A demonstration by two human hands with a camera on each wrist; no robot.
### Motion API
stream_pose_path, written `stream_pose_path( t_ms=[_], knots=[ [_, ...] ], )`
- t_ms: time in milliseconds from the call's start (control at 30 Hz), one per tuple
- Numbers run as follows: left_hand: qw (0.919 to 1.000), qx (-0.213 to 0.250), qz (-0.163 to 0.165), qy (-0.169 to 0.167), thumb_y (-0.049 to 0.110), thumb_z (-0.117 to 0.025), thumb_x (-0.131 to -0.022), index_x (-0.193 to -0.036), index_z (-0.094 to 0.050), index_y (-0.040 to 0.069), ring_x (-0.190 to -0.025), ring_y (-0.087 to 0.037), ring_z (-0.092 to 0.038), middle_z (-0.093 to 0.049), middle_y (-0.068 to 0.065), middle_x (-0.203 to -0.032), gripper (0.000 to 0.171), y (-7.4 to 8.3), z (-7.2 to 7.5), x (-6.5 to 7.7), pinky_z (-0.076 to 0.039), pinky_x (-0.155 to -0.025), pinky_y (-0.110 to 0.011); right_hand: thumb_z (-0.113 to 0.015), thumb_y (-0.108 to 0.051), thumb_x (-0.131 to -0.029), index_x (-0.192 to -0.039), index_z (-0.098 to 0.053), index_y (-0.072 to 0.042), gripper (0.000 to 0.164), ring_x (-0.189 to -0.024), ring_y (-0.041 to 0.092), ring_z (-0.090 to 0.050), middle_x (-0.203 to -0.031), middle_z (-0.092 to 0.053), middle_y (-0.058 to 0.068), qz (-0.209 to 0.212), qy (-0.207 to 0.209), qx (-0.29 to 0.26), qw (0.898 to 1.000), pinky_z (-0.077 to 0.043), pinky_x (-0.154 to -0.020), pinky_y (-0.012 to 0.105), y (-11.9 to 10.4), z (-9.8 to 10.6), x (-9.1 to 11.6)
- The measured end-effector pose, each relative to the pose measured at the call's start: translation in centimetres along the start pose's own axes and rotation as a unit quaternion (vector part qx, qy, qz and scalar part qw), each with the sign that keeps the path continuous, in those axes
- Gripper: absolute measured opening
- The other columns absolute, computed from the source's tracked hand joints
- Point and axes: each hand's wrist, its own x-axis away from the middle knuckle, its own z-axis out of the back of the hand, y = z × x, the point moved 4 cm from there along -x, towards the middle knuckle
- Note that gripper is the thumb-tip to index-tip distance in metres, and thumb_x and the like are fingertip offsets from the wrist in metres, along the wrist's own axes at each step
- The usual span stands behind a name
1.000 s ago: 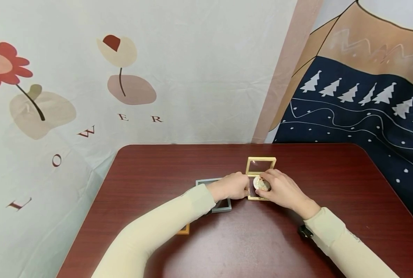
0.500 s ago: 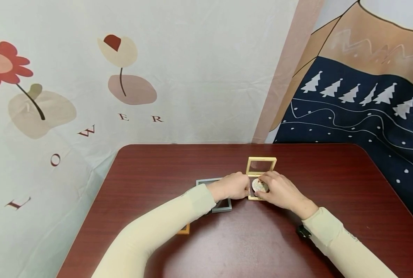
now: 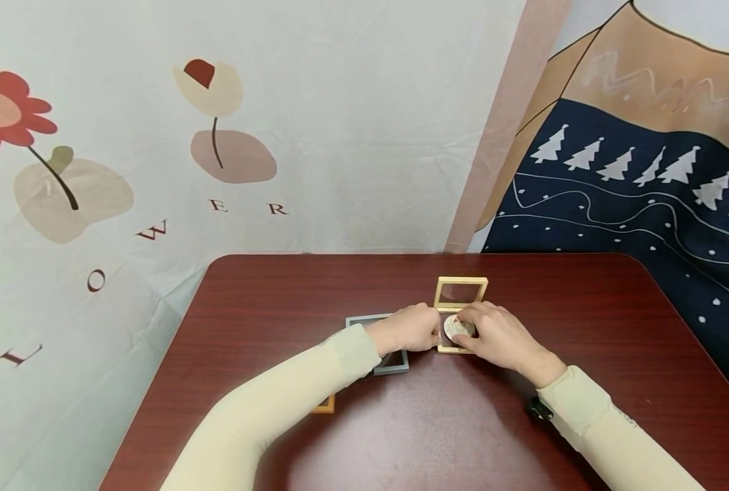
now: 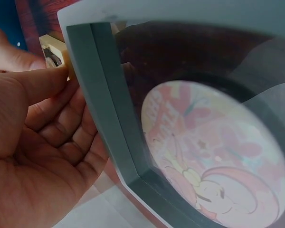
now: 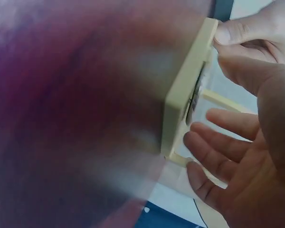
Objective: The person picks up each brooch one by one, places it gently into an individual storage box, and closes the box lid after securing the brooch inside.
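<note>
A pale yellow display frame (image 3: 460, 280) lies hinged open on the table, its clear lid raised at the back. My left hand (image 3: 406, 329) pinches its left edge between thumb and fingers; in the left wrist view only the frame's corner (image 4: 57, 53) shows. Over the frame's lower half sits a round badge (image 3: 456, 329) with a pale, speckled print. My right hand (image 3: 498, 339) holds this badge at its right side, thumb at the front and index finger at the back. In the right wrist view the badge is seen almost edge-on, with the other fingers (image 5: 218, 147) spread beside the frame.
A grey display frame (image 3: 391, 370) lies under my left wrist, and a pink printed badge (image 4: 218, 152) shows inside it. The corner of an orange frame (image 3: 324, 407) peeks out below my left forearm. Printed cloth (image 3: 364, 123) hangs behind the dark red table (image 3: 278, 286).
The round badge has shifted slightly left in the frame and turned flatter, my right fingers moving with it. My left hand keeps its place on the frame edge.
</note>
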Motion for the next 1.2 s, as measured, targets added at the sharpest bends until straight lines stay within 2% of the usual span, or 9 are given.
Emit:
stream_pose_path(
  t_ms=[100, 233, 367, 467, 567, 733, 933, 1200],
  knots=[
    [1.0, 0.003, 0.0, 0.001, 0.018, -0.071, -0.099, -0.051, -0.043, 0.021, -0.045, -0.005, -0.028, -0.028, 0.01, -0.047, 0.056, 0.0, 0.1, 0.0, -0.03, -0.046, -0.022, -0.083, -0.013, -0.087, -0.103, -0.076, -0.003, 0.02, -0.084, 0.025, -0.066, -0.094, -0.071, 0.008, 0.0, 0.031, -0.013, 0.999, -0.054, -0.076, 0.048, 0.0, 1.2, -0.2],
    [1.0, 0.003, 0.003, 0.004, 0.02, -0.072, -0.098, -0.049, -0.042, 0.021, -0.047, -0.005, -0.028, -0.027, 0.01, -0.047, 0.058, -0.1, 0.2, 0.0, -0.032, -0.048, -0.022, -0.078, -0.004, -0.088, -0.096, -0.077, -0.005, 0.008, -0.081, 0.022, -0.065, -0.089, -0.071, 0.005, 0.013, 0.095, -0.023, 0.995, -0.054, -0.073, 0.044, 0.3, 3.4, -0.4],
    [1.0, 0.0, 0.007, 0.006, 0.02, -0.072, -0.098, -0.049, -0.041, 0.021, -0.048, -0.006, -0.028, -0.026, 0.01, -0.047, 0.058, 0.0, 0.2, 0.1, -0.032, -0.049, -0.023, -0.077, 0.002, -0.086, -0.094, -0.076, -0.004, 0.01, -0.087, 0.024, -0.065, -0.092, -0.07, 0.006, 0.017, 0.161, -0.025, 0.987, -0.056, -0.076, 0.046, 0.8, 5.3, -0.6],
    [0.9999, 0.004, 0.011, 0.004, 0.02, -0.072, -0.099, -0.05, -0.04, 0.021, -0.047, -0.006, -0.026, -0.025, 0.009, -0.048, 0.059, 0.0, 0.2, 0.1, -0.03, -0.048, -0.022, -0.077, 0.003, -0.087, -0.1, -0.076, -0.001, 0.013, -0.094, 0.028, -0.065, -0.099, -0.07, 0.011, 0.0, 0.181, -0.027, 0.983, -0.056, -0.08, 0.05, 1.4, 6.2, -0.8],
    [0.9998, 0.008, 0.016, 0.0, 0.02, -0.072, -0.099, -0.05, -0.041, 0.021, -0.047, -0.006, -0.027, -0.027, 0.009, -0.047, 0.058, 0.0, 0.1, 0.1, -0.03, -0.048, -0.022, -0.076, 0.0, -0.09, -0.112, -0.074, 0.003, 0.023, -0.106, 0.034, -0.064, -0.112, -0.069, 0.017, -0.026, 0.166, -0.026, 0.986, -0.055, -0.086, 0.055, 2.1, 6.4, -1.0],
    [0.9999, 0.003, 0.015, -0.002, 0.021, -0.072, -0.1, -0.051, -0.046, 0.02, -0.048, -0.006, -0.033, -0.032, 0.01, -0.047, 0.055, 0.1, 0.1, 0.0, -0.033, -0.048, -0.023, -0.072, -0.006, -0.096, -0.132, -0.065, 0.007, 0.039, -0.12, 0.042, -0.059, -0.129, -0.063, 0.025, -0.064, 0.103, -0.022, 0.992, -0.052, -0.094, 0.061, 3.0, 5.7, -1.3],
    [0.9998, 0.009, 0.014, -0.006, 0.021, -0.072, -0.101, -0.051, -0.046, 0.02, -0.046, -0.006, -0.031, -0.032, 0.009, -0.047, 0.056, 0.1, 0.0, 0.0, -0.032, -0.047, -0.022, -0.066, -0.01, -0.102, -0.137, -0.062, 0.007, 0.04, -0.123, 0.043, -0.06, -0.134, -0.062, 0.026, -0.091, 0.054, -0.024, 0.994, -0.05, -0.098, 0.062, 3.7, 4.6, -1.0],
    [0.9998, 0.009, 0.015, 0.0, 0.022, -0.072, -0.101, -0.05, -0.046, 0.02, -0.046, -0.005, -0.03, -0.032, 0.009, -0.047, 0.057, 0.1, -0.1, 0.0, -0.031, -0.048, -0.021, -0.066, -0.009, -0.103, -0.138, -0.062, 0.005, 0.039, -0.123, 0.041, -0.061, -0.133, -0.064, 0.024, -0.097, 0.046, -0.03, 0.994, -0.05, -0.098, 0.061, 3.9, 4.1, -0.5]
  ],
)
